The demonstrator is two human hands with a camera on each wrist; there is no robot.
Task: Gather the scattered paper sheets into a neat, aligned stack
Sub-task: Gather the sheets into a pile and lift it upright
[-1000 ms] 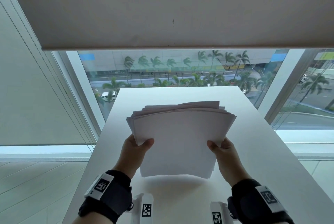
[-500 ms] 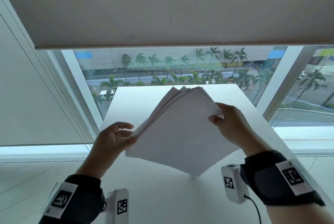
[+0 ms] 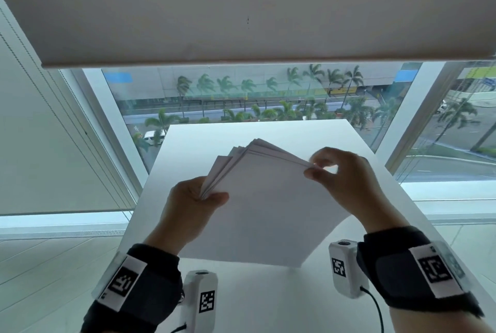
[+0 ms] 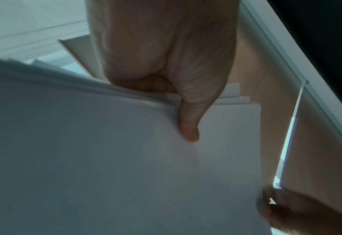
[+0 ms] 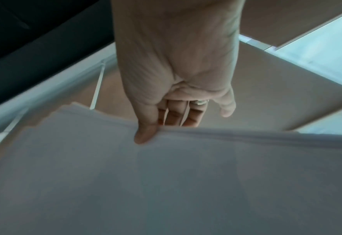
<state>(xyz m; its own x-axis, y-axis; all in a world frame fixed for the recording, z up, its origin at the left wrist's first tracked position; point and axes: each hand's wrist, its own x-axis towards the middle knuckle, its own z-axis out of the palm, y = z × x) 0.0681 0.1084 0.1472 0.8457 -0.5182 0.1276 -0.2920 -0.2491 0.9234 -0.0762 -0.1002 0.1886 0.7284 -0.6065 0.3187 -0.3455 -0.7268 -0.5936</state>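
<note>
A stack of white paper sheets (image 3: 268, 206) is held upright and tilted like a diamond over the white table (image 3: 281, 300), its lowest corner touching the tabletop. The upper edges are fanned and uneven. My left hand (image 3: 206, 198) grips the stack's left corner, thumb on the front sheet (image 4: 105, 159), fingers behind. My right hand (image 3: 319, 169) pinches the right corner, thumb in front of the stack (image 5: 166, 182), fingers behind the sheets.
The table runs forward to a window with a half-lowered roller blind (image 3: 241, 10). A window frame post (image 3: 418, 118) stands at the right. Bare tabletop lies below and beyond the paper stack.
The stack was rotated from level to standing on a corner. My left hand let go, then took hold again at the left corner; my right hand rose to the right corner.
</note>
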